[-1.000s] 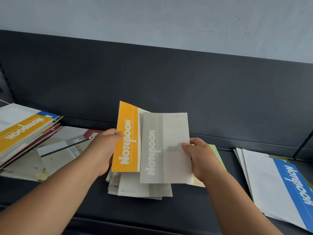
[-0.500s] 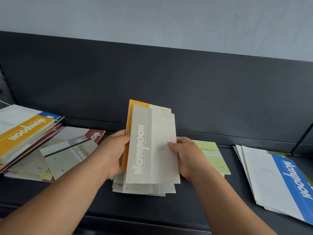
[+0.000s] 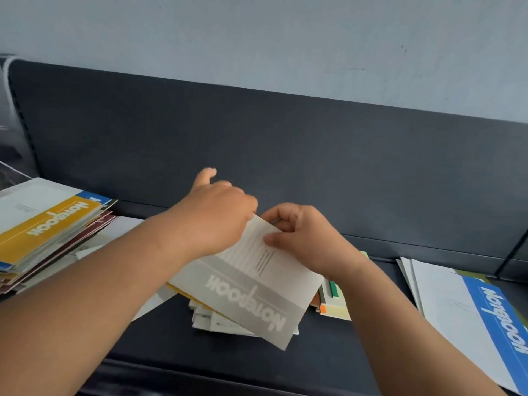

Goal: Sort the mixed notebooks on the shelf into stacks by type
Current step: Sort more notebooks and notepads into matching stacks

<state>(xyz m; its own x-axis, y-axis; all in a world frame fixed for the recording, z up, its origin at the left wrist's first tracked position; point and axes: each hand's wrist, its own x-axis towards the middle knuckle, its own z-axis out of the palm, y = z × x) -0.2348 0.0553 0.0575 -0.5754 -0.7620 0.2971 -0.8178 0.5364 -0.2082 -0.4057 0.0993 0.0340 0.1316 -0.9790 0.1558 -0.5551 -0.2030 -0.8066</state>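
Grey notebook, white lettering, left hand and right hand gripping its far edge, dark shelf, bluish wall.

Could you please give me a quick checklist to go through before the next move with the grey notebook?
1. Right hand grip on grey notebook: ok, thumb pinches its top edge.
2. Left hand grip: cannot tell, fingers hidden.
3. Yellow notebook parted from grey one: not ok, lies right underneath.
4. Grey stack to receive it: cannot tell; left stack tops yellow, right stack blue.
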